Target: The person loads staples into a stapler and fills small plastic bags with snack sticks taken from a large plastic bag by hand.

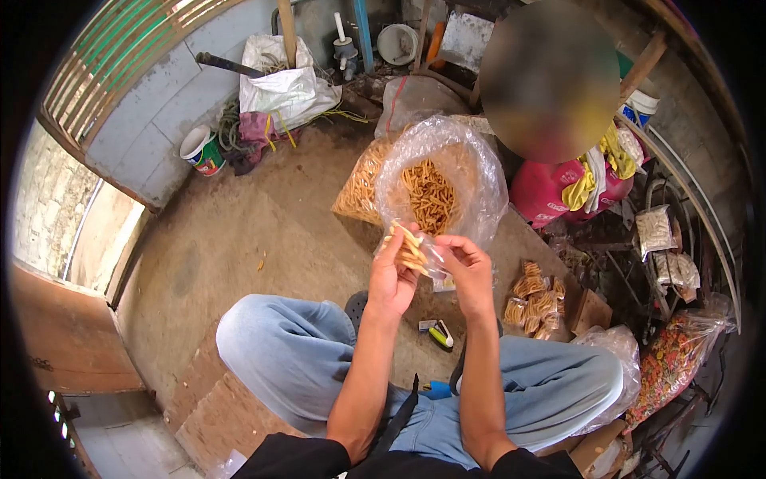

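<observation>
Between my hands is a small clear plastic bag point(435, 259) with pale yellow snack sticks point(411, 254) at its left side. My left hand point(391, 279) is closed around the sticks and the bag's left part. The fingers of my right hand point(469, 271) pinch the bag's right edge. Just beyond my hands, a large clear bag point(479, 180) stands open at the top, with brown snack sticks point(429, 195) inside. A green stapler point(440, 335) lies on the floor below my hands. Several small filled packets point(538, 303) are piled to the right.
A white and green bucket point(203, 152) stands by the left wall near a white sack point(283, 92). At the right are a pink sack point(550, 191), a metal rack and a bag of colourful snacks point(678, 359). My bent knees frame the floor in front of me.
</observation>
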Tool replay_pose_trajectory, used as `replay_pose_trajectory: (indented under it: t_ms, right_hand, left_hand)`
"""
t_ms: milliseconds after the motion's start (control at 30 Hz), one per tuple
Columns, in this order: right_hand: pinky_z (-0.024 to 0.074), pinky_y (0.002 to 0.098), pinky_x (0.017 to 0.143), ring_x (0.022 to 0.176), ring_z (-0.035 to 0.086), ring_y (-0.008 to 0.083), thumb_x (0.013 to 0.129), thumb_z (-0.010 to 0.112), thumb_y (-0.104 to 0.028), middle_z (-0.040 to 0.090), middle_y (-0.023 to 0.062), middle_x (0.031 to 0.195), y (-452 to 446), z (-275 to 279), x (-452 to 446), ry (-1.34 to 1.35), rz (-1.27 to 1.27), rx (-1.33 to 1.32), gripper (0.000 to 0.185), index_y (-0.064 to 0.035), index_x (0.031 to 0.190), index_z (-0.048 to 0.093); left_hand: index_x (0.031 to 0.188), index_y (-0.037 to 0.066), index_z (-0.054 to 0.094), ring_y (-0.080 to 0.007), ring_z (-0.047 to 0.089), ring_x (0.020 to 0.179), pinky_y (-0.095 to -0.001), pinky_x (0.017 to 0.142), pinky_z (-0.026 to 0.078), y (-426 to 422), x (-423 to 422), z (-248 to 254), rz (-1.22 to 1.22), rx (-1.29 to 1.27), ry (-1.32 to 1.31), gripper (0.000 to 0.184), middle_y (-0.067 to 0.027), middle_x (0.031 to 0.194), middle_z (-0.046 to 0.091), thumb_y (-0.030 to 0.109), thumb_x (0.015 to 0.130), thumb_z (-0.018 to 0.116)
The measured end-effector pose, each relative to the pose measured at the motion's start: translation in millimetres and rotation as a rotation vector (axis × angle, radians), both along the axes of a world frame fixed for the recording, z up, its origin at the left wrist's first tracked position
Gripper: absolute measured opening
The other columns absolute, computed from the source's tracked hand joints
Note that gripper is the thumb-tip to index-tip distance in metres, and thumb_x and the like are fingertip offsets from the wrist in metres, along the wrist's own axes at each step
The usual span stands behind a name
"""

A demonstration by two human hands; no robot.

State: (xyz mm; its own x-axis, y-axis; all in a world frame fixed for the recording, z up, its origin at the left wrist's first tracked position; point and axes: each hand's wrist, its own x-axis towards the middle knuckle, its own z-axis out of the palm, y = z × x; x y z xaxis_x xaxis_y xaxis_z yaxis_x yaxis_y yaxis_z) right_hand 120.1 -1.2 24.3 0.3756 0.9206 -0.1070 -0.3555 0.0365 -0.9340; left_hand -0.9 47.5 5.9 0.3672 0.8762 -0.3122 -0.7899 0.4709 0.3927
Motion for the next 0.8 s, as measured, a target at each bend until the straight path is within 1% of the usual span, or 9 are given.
replay_pose_trajectory:
  t_ms: [133, 200, 300, 433, 500, 633, 700, 733, 800]
  right_hand:
    - [0.0435, 0.0218, 0.062, 0.08, 0.057, 0.0077, 0.086, 0.064, -0.011, 0.065, 0.0037, 0.095, 3.3, -12.0, 40.8, -0.022, 0.095, -0.01, 0.024, -0.0028, 0.108, 0.063]
    - [0.044, 0.0225, 0.061, 0.078, 0.057, 0.0085, 0.088, 0.06, -0.013, 0.065, 0.0037, 0.094, 14.6, -35.7, 63.9, -0.017, -0.055, -0.095, 0.023, -0.0029, 0.108, 0.063]
    - [0.0447, 0.0226, 0.061, 0.074, 0.056, 0.0073, 0.087, 0.059, -0.015, 0.065, 0.0025, 0.089, 40.0, -72.8, 85.9, -0.124, -0.166, -0.281, 0.023, -0.003, 0.106, 0.063]
    - [0.0475, 0.028, 0.061, 0.071, 0.06, 0.013, 0.083, 0.061, -0.016, 0.067, 0.0068, 0.087, 79.5, -150.2, 96.5, -0.284, -0.055, -0.364, 0.026, -0.0018, 0.104, 0.063]
    - [0.05, 0.0359, 0.067, 0.071, 0.063, 0.0264, 0.081, 0.058, -0.015, 0.067, 0.0137, 0.085, 97.3, -185.9, 96.4, -0.779, 0.016, -0.359, 0.028, -0.0003, 0.104, 0.062]
    - [0.0517, 0.037, 0.075, 0.083, 0.065, 0.0295, 0.082, 0.057, -0.009, 0.068, 0.0158, 0.09, 122.7, -207.8, 92.5, -1.034, 0.033, -0.266, 0.025, -0.0007, 0.104, 0.064]
    - [0.0501, 0.0422, 0.08, 0.09, 0.062, 0.0388, 0.079, 0.054, -0.006, 0.064, 0.0194, 0.099, 136.8, -210.4, 91.9, -1.228, 0.109, -0.348, 0.033, -0.0011, 0.111, 0.06]
    - [0.0501, 0.0422, 0.08, 0.09, 0.062, 0.0388, 0.079, 0.054, -0.006, 0.064, 0.0194, 0.099, 140.6, -211.2, 91.5, -1.225, 0.113, -0.342, 0.033, -0.0011, 0.111, 0.06]
    - [0.0492, 0.045, 0.083, 0.095, 0.059, 0.0396, 0.079, 0.051, -0.006, 0.059, 0.0202, 0.109, 144.7, -207.8, 91.4, -1.411, 0.025, -0.202, 0.038, -0.0028, 0.117, 0.057]
  left_hand:
    - [0.105, 0.005, 0.061, -0.0123, 0.065, 0.084, -0.0218, 0.068, 0.056, 16.4, -14.7, -23.7, 0.1, -0.156, -0.113, 0.024, -0.0045, 0.096, 0.065, 0.023, 0.089, 0.064]
    - [0.102, 0.005, 0.063, -0.0147, 0.066, 0.085, -0.0241, 0.067, 0.059, 24.5, -24.4, -41.3, 0.116, -0.136, -0.288, 0.018, -0.0048, 0.094, 0.066, 0.019, 0.09, 0.061]
    - [0.102, 0.002, 0.061, -0.0156, 0.066, 0.085, -0.0248, 0.068, 0.06, 29.2, -26.7, -44.2, 0.165, -0.14, -0.339, 0.017, -0.0068, 0.093, 0.065, 0.014, 0.089, 0.061]
    - [0.102, -0.001, 0.059, -0.0161, 0.066, 0.083, -0.025, 0.069, 0.061, 27.7, -24.2, -39.1, 0.17, -0.145, -0.346, 0.018, -0.0091, 0.093, 0.064, 0.012, 0.089, 0.061]
    - [0.102, 0.0, 0.06, -0.0161, 0.066, 0.084, -0.0251, 0.069, 0.061, 30.0, -24.5, -46.3, 0.147, -0.142, -0.343, 0.019, -0.0096, 0.094, 0.064, 0.013, 0.089, 0.062]
    - [0.102, 0.0, 0.06, -0.0161, 0.066, 0.084, -0.0255, 0.069, 0.061, 27.2, -21.0, -46.4, 0.097, -0.13, -0.327, 0.02, -0.0095, 0.094, 0.064, 0.015, 0.089, 0.062]
    - [0.104, 0.002, 0.059, -0.0138, 0.065, 0.079, -0.0232, 0.066, 0.059, 24.4, -14.9, -43.3, 0.102, -0.151, -0.262, 0.022, -0.0076, 0.094, 0.064, 0.018, 0.089, 0.063]
    - [0.106, 0.004, 0.058, -0.0116, 0.065, 0.074, -0.0209, 0.063, 0.057, 23.5, -11.5, -42.0, 0.1, -0.174, -0.202, 0.024, -0.0057, 0.093, 0.064, 0.021, 0.089, 0.063]
    - [0.106, 0.004, 0.058, -0.0118, 0.065, 0.076, -0.0215, 0.065, 0.056, 23.1, -9.0, -41.9, 0.121, -0.175, -0.175, 0.025, -0.0054, 0.095, 0.064, 0.022, 0.09, 0.063]
